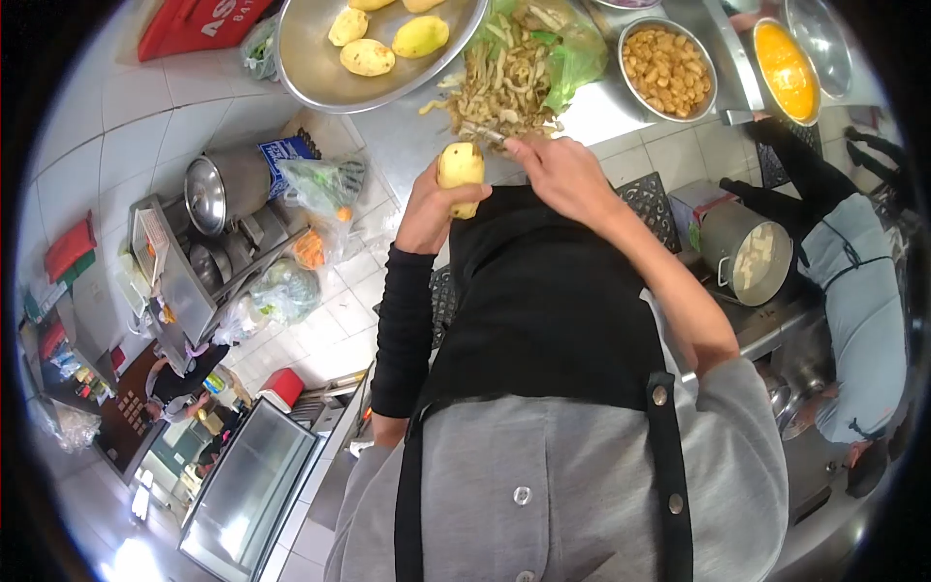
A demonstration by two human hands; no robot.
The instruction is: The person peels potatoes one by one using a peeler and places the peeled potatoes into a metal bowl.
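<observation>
My left hand [427, 210] is closed round a pale yellow, mostly peeled potato [460, 167] with a dark spot near its top. Just to the right, my right hand [562, 173] grips a small metal peeler [485, 134], its end close to the potato; whether they touch I cannot tell. Beyond both hands lies a heap of potato peelings [509, 82] on the steel table [402, 136], partly over a green plastic bag [577, 63]. A wide metal bowl [303, 85] at the upper left holds several peeled potatoes [367, 57].
Right of the peelings stands a bowl of brown chunks [667, 70], then a bowl of orange liquid [786, 73]. A large pot [747, 257] sits at the right, near another person [853, 281]. Filled plastic bags [286, 291] lie on the left.
</observation>
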